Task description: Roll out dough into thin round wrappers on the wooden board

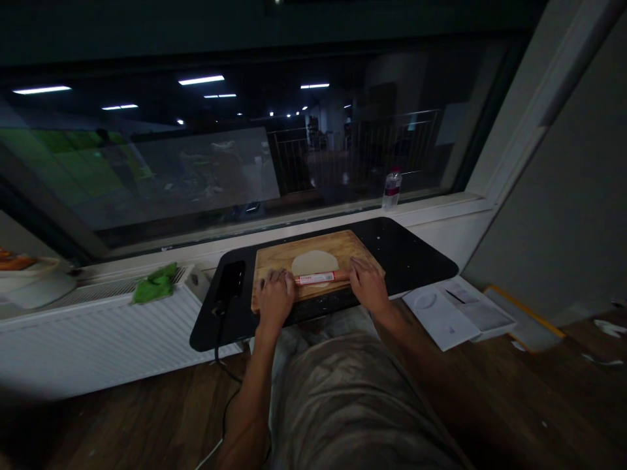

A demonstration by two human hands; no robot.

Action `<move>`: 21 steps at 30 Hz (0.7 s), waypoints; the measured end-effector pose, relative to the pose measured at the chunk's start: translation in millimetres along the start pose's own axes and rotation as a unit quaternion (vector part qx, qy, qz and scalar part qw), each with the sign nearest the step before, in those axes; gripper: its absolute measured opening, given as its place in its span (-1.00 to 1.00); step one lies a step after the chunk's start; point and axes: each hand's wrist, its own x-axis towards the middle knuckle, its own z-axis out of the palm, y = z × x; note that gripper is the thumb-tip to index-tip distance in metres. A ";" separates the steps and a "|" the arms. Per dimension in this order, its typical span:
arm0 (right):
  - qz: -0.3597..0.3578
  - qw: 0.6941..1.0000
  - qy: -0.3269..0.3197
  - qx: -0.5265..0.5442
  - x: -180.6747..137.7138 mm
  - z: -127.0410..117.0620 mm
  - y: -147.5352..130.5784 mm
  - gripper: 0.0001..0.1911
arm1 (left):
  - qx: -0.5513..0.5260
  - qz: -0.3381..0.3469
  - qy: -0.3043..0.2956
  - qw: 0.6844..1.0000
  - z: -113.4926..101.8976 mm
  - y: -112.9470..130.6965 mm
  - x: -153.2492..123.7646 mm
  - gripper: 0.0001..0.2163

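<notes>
Left hand [277, 292] and right hand [366, 282] curled over opposite ends of a rolling pin [316, 278] — flattened dough [313, 261] between the grips, wooden board [350, 245] beneath them

A dull grey-brown shirt [343, 398], creased in soft folds, was worn over paler, greyish trousers [290, 344] (mostly hidden); both forearms [255, 378] were bare.
</notes>
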 end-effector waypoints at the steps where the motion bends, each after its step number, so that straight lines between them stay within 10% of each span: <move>1: -0.002 1.000 0.014 0.007 -5.1 1.3 0.7 -0.53 | 0.000 0.002 0.004 1.000 0.8 0.1 -1.1 -0.61; 21: -0.057 0.980 0.187 0.030 -36.7 17.7 -2.7 -0.61 | -0.013 -0.008 0.019 1.000 7.4 -0.4 -14.5 -0.58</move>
